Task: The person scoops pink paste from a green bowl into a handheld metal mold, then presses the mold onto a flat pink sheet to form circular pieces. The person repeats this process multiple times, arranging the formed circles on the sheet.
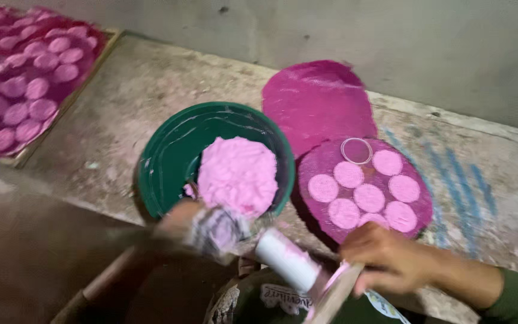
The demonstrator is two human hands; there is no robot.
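Observation:
A green bowl (169, 156) holds a mound of pink paste (238, 174). My left hand (202, 228), smeared with paste and blurred, is at the bowl's near rim and grips a white cylinder (286, 258). My right hand (385, 258) holds a flat stick (334, 294) whose paste-coated end meets the cylinder. To the right lies a round magenta mat (421, 213) carrying several pink discs (370, 197) and a clear ring (356, 150).
A second magenta mat (319, 102) lies behind the first. A framed tray (100, 57) at the far left is covered with several pink discs. All rest on a stained concrete slab (121, 108) against a grey wall. A container with a printed label (283, 297) sits below my hands.

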